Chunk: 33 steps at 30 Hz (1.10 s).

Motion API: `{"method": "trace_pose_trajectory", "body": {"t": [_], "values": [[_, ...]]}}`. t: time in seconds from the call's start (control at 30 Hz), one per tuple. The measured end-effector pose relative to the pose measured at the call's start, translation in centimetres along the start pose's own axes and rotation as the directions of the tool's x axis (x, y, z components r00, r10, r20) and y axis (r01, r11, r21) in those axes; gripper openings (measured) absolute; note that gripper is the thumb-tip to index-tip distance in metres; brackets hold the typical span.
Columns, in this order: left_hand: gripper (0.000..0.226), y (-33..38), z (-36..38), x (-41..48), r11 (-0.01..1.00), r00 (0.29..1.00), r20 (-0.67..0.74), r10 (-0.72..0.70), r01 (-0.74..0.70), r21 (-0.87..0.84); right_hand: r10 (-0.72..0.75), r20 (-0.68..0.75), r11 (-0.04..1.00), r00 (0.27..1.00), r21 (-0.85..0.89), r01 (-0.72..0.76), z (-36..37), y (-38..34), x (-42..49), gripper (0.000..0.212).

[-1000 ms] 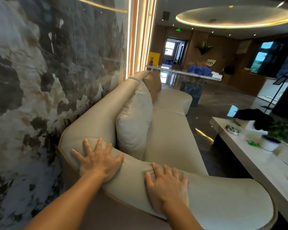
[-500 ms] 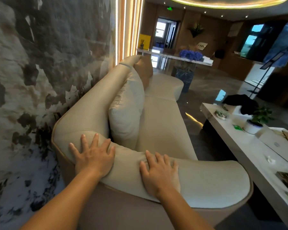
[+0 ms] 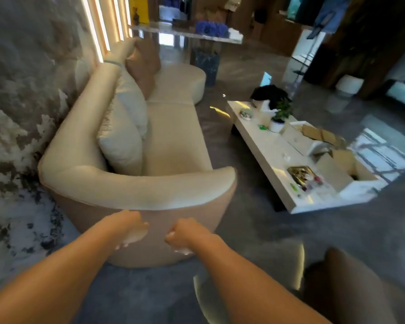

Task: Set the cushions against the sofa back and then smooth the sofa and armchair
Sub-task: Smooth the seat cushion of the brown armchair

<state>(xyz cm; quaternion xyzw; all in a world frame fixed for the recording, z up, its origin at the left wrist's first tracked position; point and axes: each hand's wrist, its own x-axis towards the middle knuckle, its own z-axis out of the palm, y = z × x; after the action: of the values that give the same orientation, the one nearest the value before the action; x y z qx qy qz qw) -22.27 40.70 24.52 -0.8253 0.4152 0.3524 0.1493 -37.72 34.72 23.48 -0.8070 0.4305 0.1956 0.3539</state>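
Two bare hands are hanging low at 6 o'clock, the left hand [image 3: 129, 226] and right hand [image 3: 185, 232] both loosely curled, holding nothing, just off the sofa [image 3: 136, 188] arm's outer side. Cream cushions [image 3: 124, 127] are leaning against the sofa back toward 11 o'clock, a brown cushion [image 3: 144, 64] beyond. At 2 o'clock a white coffee table [image 3: 274, 155] is carrying clutter.

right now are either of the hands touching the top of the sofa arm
No, the left hand and right hand hang below the sofa arm, in front of its outer side, curled and holding nothing.
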Motion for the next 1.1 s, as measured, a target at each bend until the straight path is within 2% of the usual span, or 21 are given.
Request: {"method": "trace_pose_trajectory", "body": {"t": [0.07, 0.13, 0.2, 0.4, 0.5, 0.57, 0.67, 0.73, 0.8, 0.9, 0.97, 1.03, 1.1], "values": [[0.047, 4.0, 1.8, -4.4, 0.981, 0.997, -0.001, 0.073, -0.071, 0.182, 0.010, -0.036, 1.000, 0.999, -0.015, -0.011, 0.4, 3.2, -6.0, 0.023], [0.046, 8.4, 4.3, -8.6, 0.952, 0.990, 0.018, 0.140, -0.139, 0.273, 0.080, -0.085, 0.996, 0.993, -0.030, -0.082, 1.0, 8.1, -11.8, 0.039], [0.045, 13.2, 7.5, -13.4, 0.894, 0.966, 0.002, 0.257, -0.239, 0.378, 0.155, -0.130, 0.987, 0.979, -0.018, -0.159, 1.9, 13.9, -18.1, 0.044], [0.039, 28.7, 20.1, -30.2, 0.612, 0.797, 0.138, 0.588, -0.549, 0.569, 0.385, -0.175, 0.923, 0.906, 0.080, -0.376, 7.7, 33.1, -40.8, 0.046], [0.025, 35.4, 26.5, -37.8, 0.507, 0.703, 0.207, 0.681, -0.656, 0.559, 0.552, -0.171, 0.832, 0.816, 0.184, -0.524, 12.7, 40.7, -52.3, 0.044], [0.027, 39.3, 30.8, -42.0, 0.420, 0.618, 0.261, 0.742, -0.731, 0.537, 0.661, -0.167, 0.748, 0.731, 0.226, -0.625, 16.1, 44.4, -59.7, 0.044], [0.058, 43.8, 37.3, -48.3, 0.276, 0.481, 0.389, 0.785, -0.835, 0.477, 0.785, -0.148, 0.617, 0.602, 0.266, -0.740, 20.8, 48.0, -69.6, 0.044], [0.077, 45.8, 41.3, -51.9, 0.214, 0.414, 0.462, 0.785, -0.880, 0.424, 0.839, -0.148, 0.543, 0.524, 0.286, -0.789, 23.8, 49.4, -74.8, 0.048], [0.093, 47.2, 45.5, -55.0, 0.159, 0.340, 0.534, 0.774, -0.921, 0.356, 0.863, -0.220, 0.504, 0.455, 0.298, -0.811, 26.9, 50.0, -79.3, 0.053], [0.126, 47.2, 50.6, -57.5, 0.201, 0.348, 0.612, 0.710, -0.933, 0.297, 0.844, -0.356, 0.513, 0.402, 0.312, -0.800, 29.8, 49.6, -82.6, 0.062], [0.144, 46.6, 54.1, -59.0, 0.261, 0.424, 0.607, 0.672, -0.903, 0.341, 0.830, -0.405, 0.526, 0.384, 0.333, -0.783, 31.2, 49.7, -83.9, 0.066], [0.146, 46.2, 56.3, -60.1, 0.311, 0.476, 0.551, 0.686, -0.876, 0.369, 0.813, -0.436, 0.543, 0.386, 0.330, -0.772, 32.2, 50.1, -84.5, 0.068], [0.143, 45.8, 57.2, -60.7, 0.331, 0.487, 0.518, 0.703, -0.869, 0.368, 0.786, -0.472, 0.572, 0.400, 0.308, -0.760, 32.8, 50.7, -84.9, 0.069]]}}
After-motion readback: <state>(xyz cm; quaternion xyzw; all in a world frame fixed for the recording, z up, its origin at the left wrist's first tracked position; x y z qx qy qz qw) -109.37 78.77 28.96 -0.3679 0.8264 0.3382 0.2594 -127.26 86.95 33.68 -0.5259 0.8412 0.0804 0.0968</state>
